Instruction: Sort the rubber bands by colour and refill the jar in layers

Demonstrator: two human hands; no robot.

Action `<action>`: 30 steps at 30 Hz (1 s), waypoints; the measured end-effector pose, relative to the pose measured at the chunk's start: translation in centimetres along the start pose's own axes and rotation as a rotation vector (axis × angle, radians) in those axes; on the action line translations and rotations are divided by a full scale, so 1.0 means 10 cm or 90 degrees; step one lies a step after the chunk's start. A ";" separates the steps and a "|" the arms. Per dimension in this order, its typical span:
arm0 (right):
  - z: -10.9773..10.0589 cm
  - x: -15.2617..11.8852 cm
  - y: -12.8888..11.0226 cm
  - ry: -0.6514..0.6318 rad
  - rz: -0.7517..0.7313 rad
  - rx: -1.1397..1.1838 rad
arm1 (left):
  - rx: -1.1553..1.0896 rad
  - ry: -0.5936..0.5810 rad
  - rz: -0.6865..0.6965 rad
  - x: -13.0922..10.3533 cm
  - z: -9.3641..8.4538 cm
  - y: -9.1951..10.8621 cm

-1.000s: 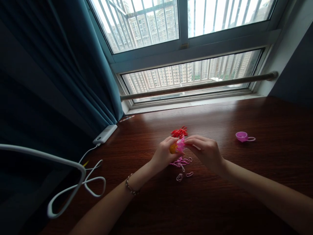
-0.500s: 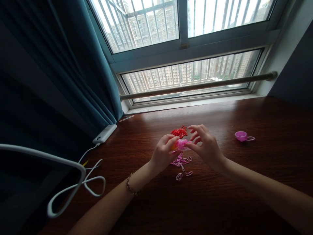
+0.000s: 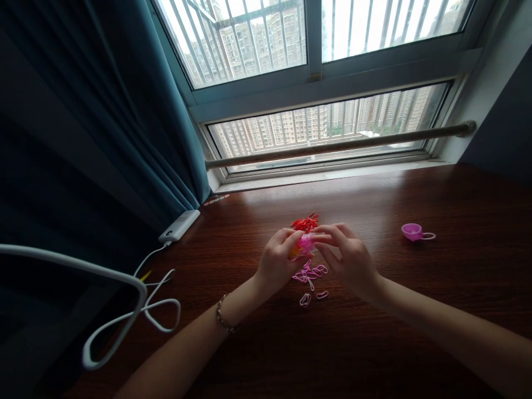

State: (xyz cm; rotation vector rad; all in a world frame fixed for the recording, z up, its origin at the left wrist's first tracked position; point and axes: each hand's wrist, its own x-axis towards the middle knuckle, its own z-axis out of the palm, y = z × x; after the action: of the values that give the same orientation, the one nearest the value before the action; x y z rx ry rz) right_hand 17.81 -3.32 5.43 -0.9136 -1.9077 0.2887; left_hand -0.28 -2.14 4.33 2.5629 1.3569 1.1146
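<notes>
My left hand (image 3: 277, 260) is closed around a small clear container (image 3: 306, 244) with pink and yellow-orange contents. On its right side, my right hand (image 3: 353, 257) has its fingers bent at the pink part; whether they grip anything is too small to tell. Just behind the container lies a pile of small red pieces (image 3: 305, 223) on the dark wooden surface (image 3: 374, 343). Several loose pink bands (image 3: 310, 272) are scattered in front of it, some apart nearer to me.
A pink cup with a loop handle (image 3: 412, 232) stands at the right. At the left are a white power bank (image 3: 179, 226), its looping white cable (image 3: 166, 302) and a blue curtain (image 3: 166, 138). A barred window with a rail (image 3: 341, 148) is behind.
My right hand's fingers have come down and drawn together at the pink part of the container. My left hand keeps its hold. The view has shifted very slightly.
</notes>
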 end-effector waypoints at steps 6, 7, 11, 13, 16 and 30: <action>0.07 -0.06 -0.02 -0.158 -0.042 -0.054 | 0.021 0.005 0.044 -0.05 0.02 0.04; 0.08 -0.06 0.00 -0.189 -0.042 -0.046 | 0.024 -0.003 0.058 -0.07 0.03 0.05; 0.08 -0.03 0.06 -0.252 -0.049 -0.013 | -0.001 -0.022 0.045 -0.09 0.06 0.08; 0.06 -0.01 0.07 -0.229 -0.050 0.001 | -0.031 -0.020 0.014 -0.08 0.05 0.11; 0.01 0.02 0.06 -0.150 -0.079 0.015 | -0.086 -0.012 -0.035 -0.03 -0.01 0.14; 0.07 0.05 0.07 -0.104 0.044 0.184 | -0.603 -0.013 -0.241 0.12 -0.17 0.12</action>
State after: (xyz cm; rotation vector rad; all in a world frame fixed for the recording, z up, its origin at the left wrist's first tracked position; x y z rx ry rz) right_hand 17.39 -2.37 5.02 -0.7800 -1.9206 0.6804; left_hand -0.03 -2.48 6.75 1.5671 0.9068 1.2308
